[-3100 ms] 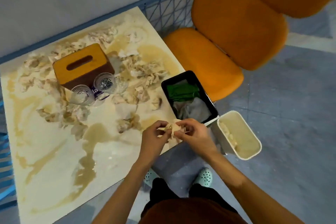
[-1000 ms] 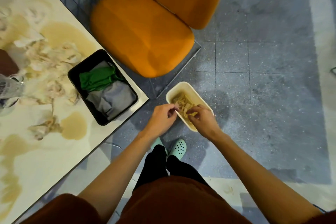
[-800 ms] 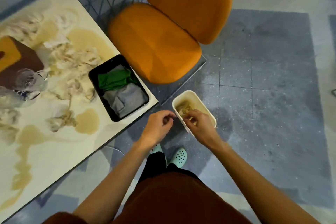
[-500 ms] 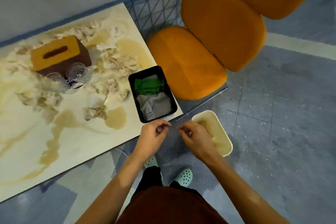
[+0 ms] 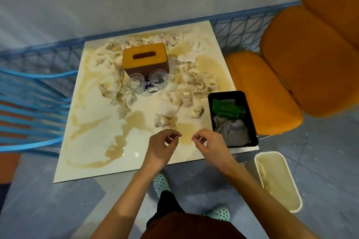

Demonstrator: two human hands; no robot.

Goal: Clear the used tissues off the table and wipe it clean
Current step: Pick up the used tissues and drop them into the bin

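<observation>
Several crumpled, stained used tissues (image 5: 196, 81) lie scattered over the cream table (image 5: 93, 141), around the tissue box and down to a wad (image 5: 165, 119) near the front. Brown spill puddles (image 5: 136, 120) cover much of the top. My left hand (image 5: 162, 146) and my right hand (image 5: 208, 144) hover side by side over the front edge, fingers loosely curled, both holding nothing. The nearest wad lies just beyond my fingertips. A cream waste bin (image 5: 277, 178) with tissues inside stands on the floor at my right.
An orange tissue box (image 5: 144, 59) and two glasses (image 5: 147, 80) stand at the table's centre. A black tray (image 5: 232, 118) with green and grey cloths sits at the right edge. Orange chair (image 5: 291, 75) on the right, blue chair (image 5: 33, 110) on the left.
Both hands dropped the tissue wad into the floor bin, then rose empty back over the table's front edge. My view swung from the bin to the table.
</observation>
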